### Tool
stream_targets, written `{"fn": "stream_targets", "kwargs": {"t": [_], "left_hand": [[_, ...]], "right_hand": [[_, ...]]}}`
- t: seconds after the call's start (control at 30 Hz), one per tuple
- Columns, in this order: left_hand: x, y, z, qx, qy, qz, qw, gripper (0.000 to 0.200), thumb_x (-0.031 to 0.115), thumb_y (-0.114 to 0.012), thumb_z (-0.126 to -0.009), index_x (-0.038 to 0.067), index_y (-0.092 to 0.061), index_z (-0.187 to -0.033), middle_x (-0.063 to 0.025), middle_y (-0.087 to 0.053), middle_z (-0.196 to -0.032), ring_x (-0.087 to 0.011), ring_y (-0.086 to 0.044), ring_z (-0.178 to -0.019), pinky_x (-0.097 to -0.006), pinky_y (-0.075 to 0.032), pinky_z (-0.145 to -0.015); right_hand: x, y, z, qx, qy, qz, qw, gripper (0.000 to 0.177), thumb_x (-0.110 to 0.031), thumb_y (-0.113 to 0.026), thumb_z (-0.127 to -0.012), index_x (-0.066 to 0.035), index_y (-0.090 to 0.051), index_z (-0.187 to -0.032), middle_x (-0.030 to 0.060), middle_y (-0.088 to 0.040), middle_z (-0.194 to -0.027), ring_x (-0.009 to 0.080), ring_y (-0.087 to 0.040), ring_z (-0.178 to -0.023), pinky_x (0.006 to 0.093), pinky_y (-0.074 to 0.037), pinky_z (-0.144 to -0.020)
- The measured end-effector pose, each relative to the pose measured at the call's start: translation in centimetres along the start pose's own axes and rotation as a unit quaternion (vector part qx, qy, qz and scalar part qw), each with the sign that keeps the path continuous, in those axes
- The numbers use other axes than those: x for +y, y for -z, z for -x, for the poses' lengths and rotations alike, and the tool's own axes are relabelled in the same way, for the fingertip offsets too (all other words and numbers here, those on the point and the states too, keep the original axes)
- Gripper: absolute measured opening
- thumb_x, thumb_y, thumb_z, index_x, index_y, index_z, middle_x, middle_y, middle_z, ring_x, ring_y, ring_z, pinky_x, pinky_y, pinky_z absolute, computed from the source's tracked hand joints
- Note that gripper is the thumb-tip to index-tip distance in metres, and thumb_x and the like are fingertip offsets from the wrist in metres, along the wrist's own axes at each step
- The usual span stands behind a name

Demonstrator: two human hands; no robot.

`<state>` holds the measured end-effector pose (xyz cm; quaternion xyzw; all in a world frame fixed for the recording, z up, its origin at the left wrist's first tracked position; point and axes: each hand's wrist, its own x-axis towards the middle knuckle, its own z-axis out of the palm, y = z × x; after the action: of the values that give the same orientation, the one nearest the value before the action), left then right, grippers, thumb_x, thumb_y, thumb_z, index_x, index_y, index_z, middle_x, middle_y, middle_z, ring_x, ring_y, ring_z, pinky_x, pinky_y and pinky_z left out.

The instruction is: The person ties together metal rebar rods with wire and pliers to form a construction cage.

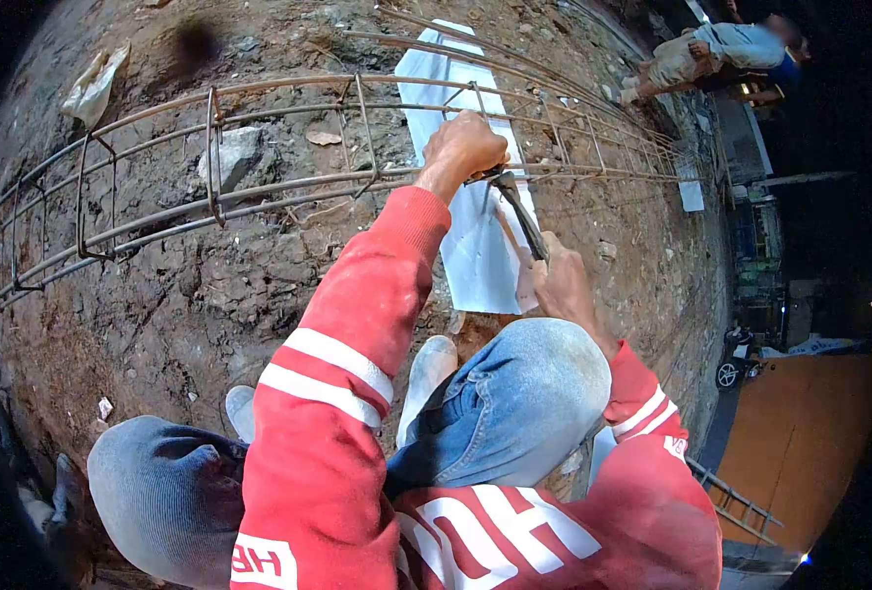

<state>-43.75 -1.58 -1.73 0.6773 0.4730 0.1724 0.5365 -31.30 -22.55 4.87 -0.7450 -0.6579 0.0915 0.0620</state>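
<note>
A long rebar cage of thin bars and square stirrups runs across the ground in front of me. My left hand is closed in a fist on the cage at a stirrup; its fingertips are hidden from above. Dark metal pincers slant from my right hand, which is wrapped around their handles. The head of the pincers meets the lower bar right beside my left hand. Under this spot lies a white sheet, partly covered by the cage and my hands.
Rough brown soil holds a grey stone and a pale crumpled bag. Loose rebar rods lie beyond the cage. Another person stands at the upper right. My knees are bent close below my hands.
</note>
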Motion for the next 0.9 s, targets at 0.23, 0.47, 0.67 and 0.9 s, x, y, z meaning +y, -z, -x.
{"fn": "stream_targets", "kwargs": {"t": [0.23, 0.47, 0.67, 0.9], "left_hand": [[0.7, 0.5, 1.7, 0.064, 0.011, 0.008, 0.998, 0.041, 0.024, -0.067, -0.069, 0.001, -0.070, -0.102, -0.0237, -0.067, -0.106, -0.0395, -0.065, -0.101, -0.0436, -0.051, -0.085], [0.8, 1.0, 2.8, 0.069, -0.015, 0.029, 0.997, 0.036, 0.018, -0.058, -0.070, -0.002, -0.069, -0.098, -0.0285, -0.066, -0.104, -0.0438, -0.064, -0.100, -0.0467, -0.050, -0.085], [1.1, 1.1, 3.7, 0.074, -0.011, 0.040, 0.996, 0.035, 0.018, -0.056, -0.074, -0.002, -0.068, -0.099, -0.0289, -0.066, -0.104, -0.0442, -0.063, -0.101, -0.0475, -0.050, -0.088], [1.3, 1.3, 3.6, 0.051, -0.002, 0.072, 0.996, 0.040, 0.025, -0.058, -0.077, -0.002, -0.068, -0.105, -0.0291, -0.064, -0.108, -0.0432, -0.063, -0.103, -0.0473, -0.049, -0.089]], "right_hand": [[2.5, 5.7, -4.4, -0.195, 0.072, 0.052, 0.977, 0.022, -0.011, -0.053, -0.082, 0.002, -0.047, -0.098, 0.0203, -0.059, -0.075, 0.0341, -0.062, -0.061, 0.0461, -0.048, -0.059], [-2.7, 13.1, -10.7, -0.425, 0.054, 0.084, 0.900, 0.046, -0.013, -0.067, -0.085, 0.001, -0.041, -0.121, 0.0135, -0.061, -0.081, 0.0177, -0.063, -0.061, 0.0344, -0.050, -0.049], [-0.5, 8.2, -5.5, -0.265, 0.096, 0.019, 0.959, 0.047, -0.015, -0.073, -0.079, 0.002, -0.045, -0.113, 0.0163, -0.063, -0.087, 0.0246, -0.062, -0.060, 0.0369, -0.052, -0.055], [-5.0, 14.2, -14.8, -0.548, -0.183, 0.028, 0.816, 0.046, -0.011, -0.078, -0.078, 0.000, -0.046, -0.109, 0.0058, -0.059, -0.069, 0.0122, -0.059, -0.050, 0.0261, -0.051, -0.041]]}}
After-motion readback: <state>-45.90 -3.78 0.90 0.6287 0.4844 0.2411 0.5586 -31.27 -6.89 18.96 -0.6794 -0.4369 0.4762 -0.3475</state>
